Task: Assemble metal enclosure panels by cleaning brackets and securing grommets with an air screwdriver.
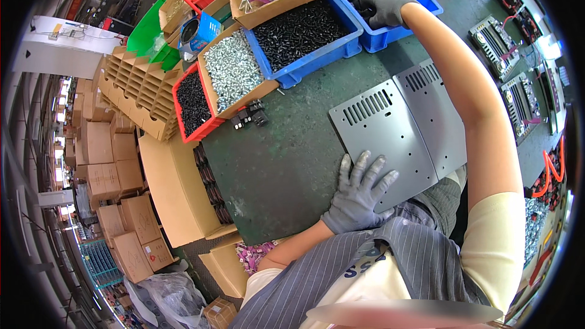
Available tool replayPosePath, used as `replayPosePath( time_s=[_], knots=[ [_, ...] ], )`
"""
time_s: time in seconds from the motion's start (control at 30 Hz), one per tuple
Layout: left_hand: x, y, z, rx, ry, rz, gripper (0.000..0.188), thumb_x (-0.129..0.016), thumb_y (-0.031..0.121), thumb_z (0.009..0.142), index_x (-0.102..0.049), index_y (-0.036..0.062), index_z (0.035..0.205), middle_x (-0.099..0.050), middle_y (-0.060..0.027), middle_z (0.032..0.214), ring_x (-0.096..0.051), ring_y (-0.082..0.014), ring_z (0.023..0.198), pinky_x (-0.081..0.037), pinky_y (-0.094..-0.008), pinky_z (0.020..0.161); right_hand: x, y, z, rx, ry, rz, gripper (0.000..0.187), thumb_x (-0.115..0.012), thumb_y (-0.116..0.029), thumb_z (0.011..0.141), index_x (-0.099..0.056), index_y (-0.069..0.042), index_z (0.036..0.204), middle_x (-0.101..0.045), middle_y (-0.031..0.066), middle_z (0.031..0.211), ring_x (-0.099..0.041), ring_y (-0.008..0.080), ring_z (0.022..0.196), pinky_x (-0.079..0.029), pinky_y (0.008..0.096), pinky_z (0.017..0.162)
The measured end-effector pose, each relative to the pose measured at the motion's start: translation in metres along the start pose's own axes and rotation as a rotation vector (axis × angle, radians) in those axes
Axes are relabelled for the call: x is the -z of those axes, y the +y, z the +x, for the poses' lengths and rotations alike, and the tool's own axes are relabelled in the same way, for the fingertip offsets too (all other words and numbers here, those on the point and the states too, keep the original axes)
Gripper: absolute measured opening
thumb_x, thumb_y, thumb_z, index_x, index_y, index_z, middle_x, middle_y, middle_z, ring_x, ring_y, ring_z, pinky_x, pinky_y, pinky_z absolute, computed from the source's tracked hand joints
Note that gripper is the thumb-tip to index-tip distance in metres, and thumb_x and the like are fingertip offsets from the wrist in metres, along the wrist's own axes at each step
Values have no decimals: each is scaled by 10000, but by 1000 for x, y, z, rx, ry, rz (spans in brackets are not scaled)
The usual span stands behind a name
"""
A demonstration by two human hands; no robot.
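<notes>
The left hand (359, 194), in a grey glove, lies flat, palm down, close in front of the body, its fingers spread and pointing away. Its bare forearm is bent and tucked in near the waist. The right arm is stretched far forward, almost straight, bare from the short sleeve to the wrist. The right hand (385, 6), gloved too, is turned palm down at full reach, fingers curled downward; whether they grip anything cannot be seen.

Both hands wear grey knit gloves, the left hand (359, 194) and the right hand (385, 6) alike, snug at the wrists. Forearms are bare. Short cream sleeves cover the upper arms, and a grey pinstriped apron with dark lettering covers the chest.
</notes>
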State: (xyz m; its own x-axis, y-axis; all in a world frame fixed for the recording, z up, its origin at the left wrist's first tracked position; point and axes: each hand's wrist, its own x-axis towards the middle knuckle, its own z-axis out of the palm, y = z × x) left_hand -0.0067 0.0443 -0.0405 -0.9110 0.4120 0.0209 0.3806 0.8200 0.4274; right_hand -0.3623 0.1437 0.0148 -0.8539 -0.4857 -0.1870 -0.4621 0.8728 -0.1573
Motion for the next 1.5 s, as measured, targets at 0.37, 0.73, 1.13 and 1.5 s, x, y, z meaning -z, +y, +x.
replayPosePath(
  time_s=[0.37,0.73,1.13,1.5],
  knots=[
    [-2,0,-1,-16,62,25,730,-663,552,627,-490,202,1245,-337,-124,1352,-220,-371,1282,-111,-603,1037,-17,21,12,133,256,268,252,-648,-160,678,-644,-81,916,-651,134,810,-617,266,766,-484,342,738],
    [0,1,0,-22,54,14,712,-627,562,658,-487,197,1254,-332,-131,1360,-194,-379,1296,-73,-588,1051,8,24,-52,89,273,1389,314,-662,-122,725,-562,-46,1014,-599,59,800,-579,149,676,-477,272,615],
    [2,-17,8,8,154,-4,1019,-550,696,648,-238,54,1374,-269,-204,1376,-177,-378,1315,-43,-525,1080,-74,-26,-204,515,18,412,445,-676,-240,639,-562,-137,1056,-505,143,1061,-535,323,923,-468,391,785],
    [10,-30,85,-70,199,150,816,-691,488,631,-392,150,1311,-381,-136,1328,-297,-303,1279,-145,-468,1084,-88,21,-246,273,325,17,932,-647,-629,593,-360,-165,1348,-386,138,1338,-332,364,1240,-291,459,1012]
  ],
)
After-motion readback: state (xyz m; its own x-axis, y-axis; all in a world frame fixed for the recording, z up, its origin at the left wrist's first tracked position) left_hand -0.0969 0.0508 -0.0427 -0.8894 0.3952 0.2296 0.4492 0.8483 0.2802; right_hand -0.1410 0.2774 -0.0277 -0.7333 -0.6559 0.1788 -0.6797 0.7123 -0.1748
